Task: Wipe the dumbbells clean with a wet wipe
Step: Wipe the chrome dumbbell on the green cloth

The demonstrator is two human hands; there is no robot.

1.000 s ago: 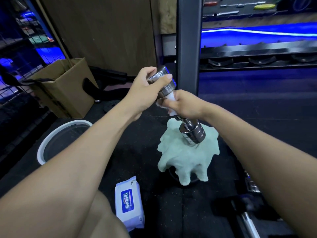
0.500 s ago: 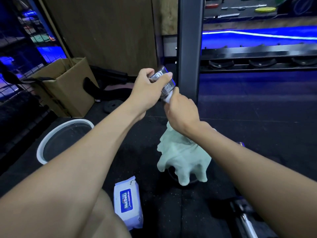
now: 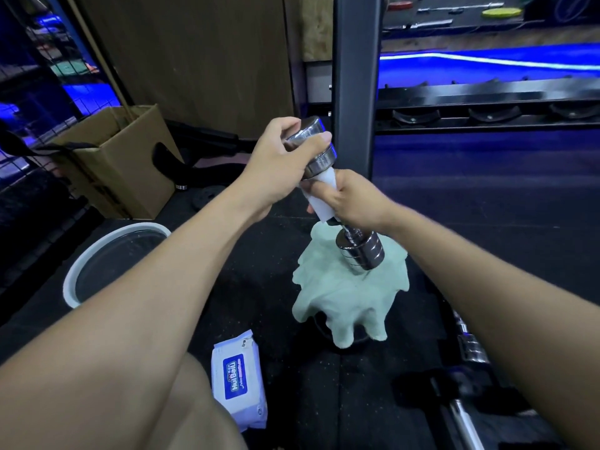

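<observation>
Above the dark floor (image 3: 259, 287), a person holds a shiny dumbbell (image 3: 360, 251) up in the air, tilted, so every side is easy to reach. Its top end is up by the left hand (image 3: 276, 170) and its bottom end hangs low, over a pale green cloth (image 3: 344, 297). The left hand's grip is clamped on the top end, fingers curled round the metal. That keeps the dumbbell from dropping or spinning. The right hand (image 3: 354, 199) has its grip closed round the bar in the middle, with a white wet wipe (image 3: 319, 198) squeezed between the fingers and the bar. Holding the wipe all the way round lets it rub the whole bar at once.

The green cloth is draped over something round on the floor; I cannot tell what is under it. It may be there as a soft spot for clean things. The pack of wipes (image 3: 238, 378) lies near, by the person's knee, so a fresh wipe is easy to grab. A white bucket (image 3: 73, 280) sits to the left, maybe for used wipes. Another bar (image 3: 464, 417) lies on the floor at the right, likely waiting for its turn.
</observation>
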